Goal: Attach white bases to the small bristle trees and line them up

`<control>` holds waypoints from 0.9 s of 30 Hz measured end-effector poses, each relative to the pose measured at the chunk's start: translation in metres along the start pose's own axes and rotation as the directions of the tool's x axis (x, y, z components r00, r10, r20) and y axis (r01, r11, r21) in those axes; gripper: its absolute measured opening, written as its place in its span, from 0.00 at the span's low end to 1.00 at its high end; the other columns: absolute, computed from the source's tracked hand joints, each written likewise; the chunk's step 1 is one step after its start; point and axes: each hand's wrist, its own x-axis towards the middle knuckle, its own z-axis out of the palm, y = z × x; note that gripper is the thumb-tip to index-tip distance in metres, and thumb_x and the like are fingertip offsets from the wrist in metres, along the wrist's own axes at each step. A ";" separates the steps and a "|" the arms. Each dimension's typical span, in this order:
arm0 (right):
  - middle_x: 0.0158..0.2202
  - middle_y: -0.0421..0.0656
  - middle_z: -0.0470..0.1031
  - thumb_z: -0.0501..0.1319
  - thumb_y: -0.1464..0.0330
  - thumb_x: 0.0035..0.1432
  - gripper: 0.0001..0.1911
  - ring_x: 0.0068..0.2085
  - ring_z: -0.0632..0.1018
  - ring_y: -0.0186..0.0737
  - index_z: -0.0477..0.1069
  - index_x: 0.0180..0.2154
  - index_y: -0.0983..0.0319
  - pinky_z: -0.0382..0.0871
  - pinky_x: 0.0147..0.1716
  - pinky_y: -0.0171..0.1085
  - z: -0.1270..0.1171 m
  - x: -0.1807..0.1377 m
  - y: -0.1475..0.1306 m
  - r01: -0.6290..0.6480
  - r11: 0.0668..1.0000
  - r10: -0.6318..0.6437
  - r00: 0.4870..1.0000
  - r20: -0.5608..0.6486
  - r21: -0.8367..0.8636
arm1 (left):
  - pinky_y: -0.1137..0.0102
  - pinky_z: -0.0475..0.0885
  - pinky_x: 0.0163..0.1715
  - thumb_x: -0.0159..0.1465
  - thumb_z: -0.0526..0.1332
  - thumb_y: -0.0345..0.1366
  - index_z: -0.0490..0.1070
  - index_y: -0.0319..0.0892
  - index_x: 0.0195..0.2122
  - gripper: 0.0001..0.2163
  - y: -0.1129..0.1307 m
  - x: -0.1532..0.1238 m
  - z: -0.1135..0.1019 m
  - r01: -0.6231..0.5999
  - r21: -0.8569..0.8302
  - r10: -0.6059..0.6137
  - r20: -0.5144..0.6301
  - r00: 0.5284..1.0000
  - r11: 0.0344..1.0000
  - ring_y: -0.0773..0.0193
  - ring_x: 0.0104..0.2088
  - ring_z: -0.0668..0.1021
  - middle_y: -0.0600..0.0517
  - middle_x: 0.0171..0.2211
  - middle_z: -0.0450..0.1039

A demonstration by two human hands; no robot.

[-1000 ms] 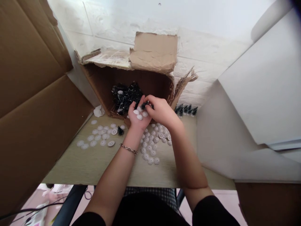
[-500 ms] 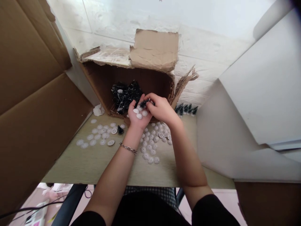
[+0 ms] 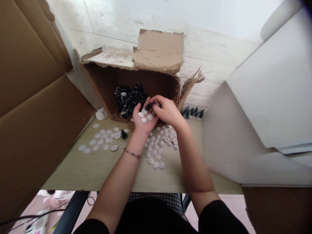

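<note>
My left hand [image 3: 143,121] is turned palm up in front of an open cardboard box [image 3: 102,81], cupping a few small white discs [image 3: 144,117]. My right hand [image 3: 167,112] is closed in a pinch on a small dark bristly tree piece [image 3: 150,105], held over the left palm. Inside the box lies a heap of the same dark tree pieces [image 3: 129,97].
Many white discs [image 3: 158,144] lie scattered on the wooden table [image 3: 97,169], with another group [image 3: 102,141] to the left. A row of dark little trees [image 3: 192,112] stands at the wall. Large cardboard sheets [image 3: 31,107] rise at left, a white panel [image 3: 263,107] at right.
Both hands stay almost in place; the right hand's fingers have shifted slightly on the dark piece above the left palm. The view has drifted a little.
</note>
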 end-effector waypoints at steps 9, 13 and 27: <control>0.36 0.39 0.70 0.45 0.75 0.46 0.15 0.38 0.69 0.33 0.65 0.35 0.62 0.59 0.39 0.32 -0.002 -0.001 -0.001 -0.001 0.999 0.000 1.000 -0.007 -0.037 | 0.70 0.67 0.38 0.57 0.46 0.40 0.67 0.41 0.38 0.15 -0.001 0.000 0.001 0.003 -0.002 -0.003 0.003 1.000 1.000 0.64 0.39 0.72 0.52 0.32 0.72; 0.34 0.39 0.70 0.45 0.74 0.46 0.15 0.36 0.70 0.33 0.65 0.35 0.62 0.60 0.37 0.32 -0.004 -0.001 0.000 -0.024 0.997 0.025 1.000 0.012 -0.076 | 0.69 0.67 0.38 0.57 0.45 0.40 0.67 0.42 0.39 0.16 -0.001 0.000 0.002 0.015 0.001 -0.015 -0.014 1.000 1.000 0.63 0.40 0.72 0.52 0.32 0.72; 0.32 0.39 0.71 0.46 0.75 0.44 0.16 0.33 0.69 0.33 0.67 0.33 0.63 0.59 0.34 0.31 -0.005 -0.001 0.002 -0.015 0.991 0.018 1.000 0.023 -0.132 | 0.68 0.67 0.35 0.58 0.45 0.40 0.68 0.42 0.36 0.14 -0.002 -0.001 0.000 0.107 -0.005 -0.107 -0.062 0.992 0.994 0.64 0.35 0.73 0.53 0.27 0.72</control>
